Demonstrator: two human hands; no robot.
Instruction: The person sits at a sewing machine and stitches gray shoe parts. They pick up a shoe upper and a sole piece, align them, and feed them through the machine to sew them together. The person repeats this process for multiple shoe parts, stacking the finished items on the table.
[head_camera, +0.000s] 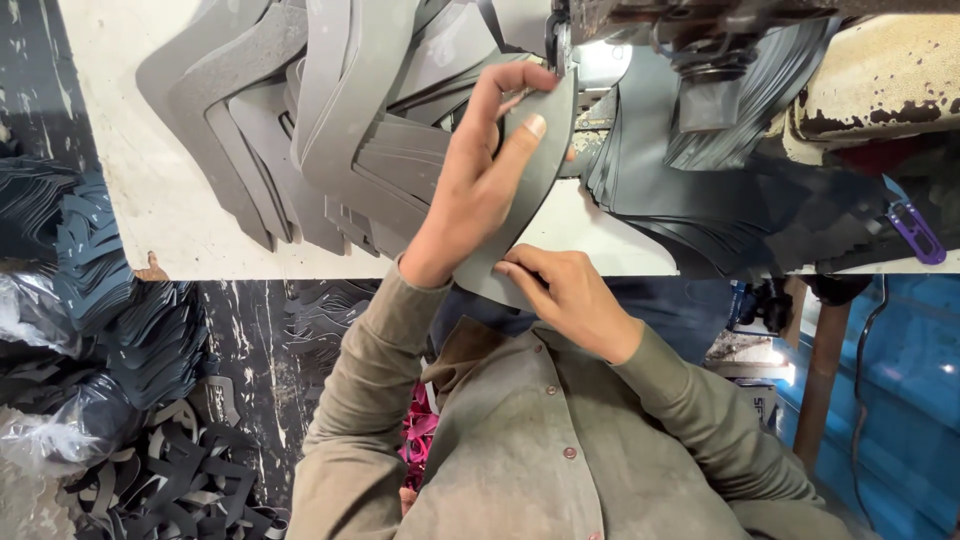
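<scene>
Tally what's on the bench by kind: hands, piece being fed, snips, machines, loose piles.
Hands: 2, left and right, both on the same piece
Grey curved piece in hand: 1
Purple snips: 1
Sewing machine: 1
Grey piles on the table: 2, one left, one right; single pieces too overlapped to count
Total: 7

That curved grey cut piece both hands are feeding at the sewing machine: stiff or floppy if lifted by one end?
Probably semi-stiff: the curved grey piece keeps its arc between the left hand and right hand without sagging. Likely light: fingertips alone steer it. The matte face suggests it isn't slippery. The stacked grey pieces lie flat, hinting at thin sheet stock.
</scene>
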